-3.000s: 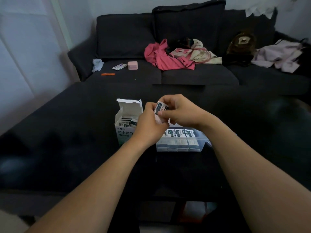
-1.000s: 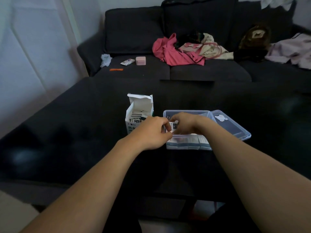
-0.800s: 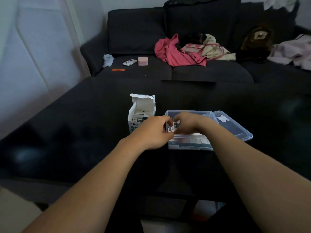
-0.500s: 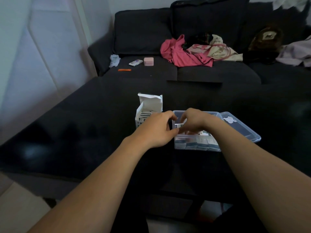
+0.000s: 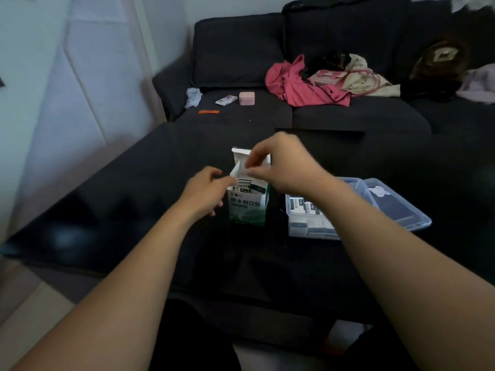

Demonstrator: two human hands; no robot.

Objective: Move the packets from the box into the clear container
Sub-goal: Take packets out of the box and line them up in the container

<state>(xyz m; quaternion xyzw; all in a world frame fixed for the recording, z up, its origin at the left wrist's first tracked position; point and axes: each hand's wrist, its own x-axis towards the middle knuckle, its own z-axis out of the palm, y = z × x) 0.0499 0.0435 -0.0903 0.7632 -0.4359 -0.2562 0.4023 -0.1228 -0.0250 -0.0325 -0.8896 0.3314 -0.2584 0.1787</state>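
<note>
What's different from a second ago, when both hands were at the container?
Both hands left the container and moved left to the box. The right hand now pinches a packet above the box opening; the left hand sits beside the box. Box, container and its lid stayed put.

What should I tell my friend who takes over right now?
Right hand: above the open white-and-green cardboard box, pinching a white packet.
Left hand: beside the box's left side, fingers curled at that packet's lower end.
Clear plastic container: on the dark table, right of the box, lid open, packets inside.
Done: some packets moved.
Left: more packets show in the box.
</note>
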